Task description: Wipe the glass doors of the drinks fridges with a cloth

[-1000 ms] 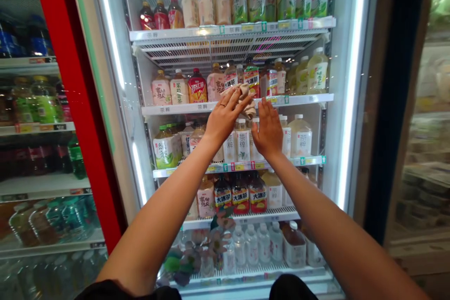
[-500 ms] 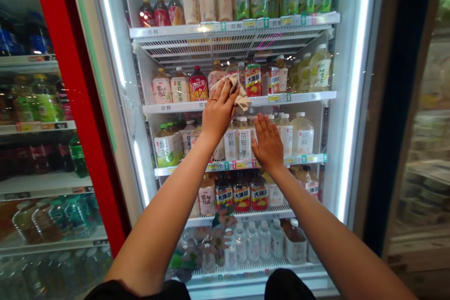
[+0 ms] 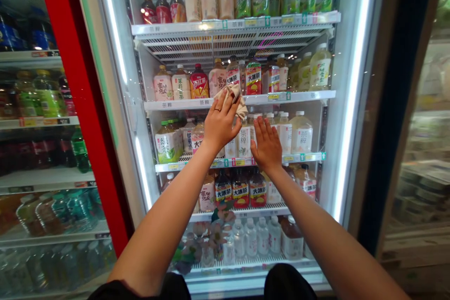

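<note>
My left hand [image 3: 222, 119] presses a crumpled beige cloth [image 3: 236, 99] against the glass door of a lit drinks cooler, its fingers over the cloth and a ring on one finger. To its right, my right hand [image 3: 267, 143] lies against the same glass with its fingers stretched out, holding nothing. Behind the glass, the cloth overlaps the edge of the second shelf [image 3: 190, 104]. My right hand covers part of the white-labelled bottles [image 3: 301, 135] on the shelf below.
Bottles fill several cooler shelves. A bright light strip [image 3: 355, 93] runs down the right side. At the left, a red frame [image 3: 80, 103] borders another drinks cooler. Flowers [image 3: 211, 236] show low in the glass. My dark-clothed knees [image 3: 286, 283] are at the bottom.
My left hand and the cloth have moved slightly down on the glass, and the left thumb now stands out from the fingers. My right hand has stayed nearly in place.
</note>
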A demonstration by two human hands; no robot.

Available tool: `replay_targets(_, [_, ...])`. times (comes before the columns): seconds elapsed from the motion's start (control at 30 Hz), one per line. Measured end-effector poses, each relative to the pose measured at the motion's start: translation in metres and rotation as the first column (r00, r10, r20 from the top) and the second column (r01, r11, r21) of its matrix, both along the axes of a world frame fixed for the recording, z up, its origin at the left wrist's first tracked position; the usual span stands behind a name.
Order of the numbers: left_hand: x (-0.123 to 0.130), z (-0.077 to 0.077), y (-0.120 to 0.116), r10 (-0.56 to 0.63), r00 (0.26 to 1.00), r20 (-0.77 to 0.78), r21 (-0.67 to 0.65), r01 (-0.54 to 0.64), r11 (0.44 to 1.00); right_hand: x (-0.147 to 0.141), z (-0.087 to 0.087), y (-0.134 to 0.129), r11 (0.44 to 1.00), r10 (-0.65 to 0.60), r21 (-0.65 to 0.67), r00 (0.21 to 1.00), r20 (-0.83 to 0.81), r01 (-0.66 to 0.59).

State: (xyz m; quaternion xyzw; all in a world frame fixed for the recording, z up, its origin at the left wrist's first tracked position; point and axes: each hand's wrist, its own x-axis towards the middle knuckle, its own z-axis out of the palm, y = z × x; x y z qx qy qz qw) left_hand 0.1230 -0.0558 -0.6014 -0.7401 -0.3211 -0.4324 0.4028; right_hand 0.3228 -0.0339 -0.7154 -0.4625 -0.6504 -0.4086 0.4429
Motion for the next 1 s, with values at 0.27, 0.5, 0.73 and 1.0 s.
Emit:
replay_targets(0.27, [0.007,0.018,0.004,-0.045,0.990,-0.134,-0.018,0.043,0.999,-0.001,0.001,-0.002,0.999,0.033,-0.006,0.999,-0.011,-0.033])
replay_targets(0.5, [0.009,0.001,0.004,-0.027,0.999,-0.038,-0.021,0.026,0.999,0.000,0.000,0.000,0.999,0.048,-0.001,0.999,-0.017,-0.048])
replay_targets(0.73, [0.013,0.012,0.003,0.025,0.989,-0.145,0.005,-0.025,1.000,0.001,-0.001,0.002,0.998,0.050,0.033,0.999,-0.002,-0.050])
replay_targets(1.0, [0.010,-0.005,0.001,0.069,0.994,-0.082,0.024,-0.067,0.997,0.002,-0.002,0.004,0.996,0.056,0.071,0.998,0.000,-0.056])
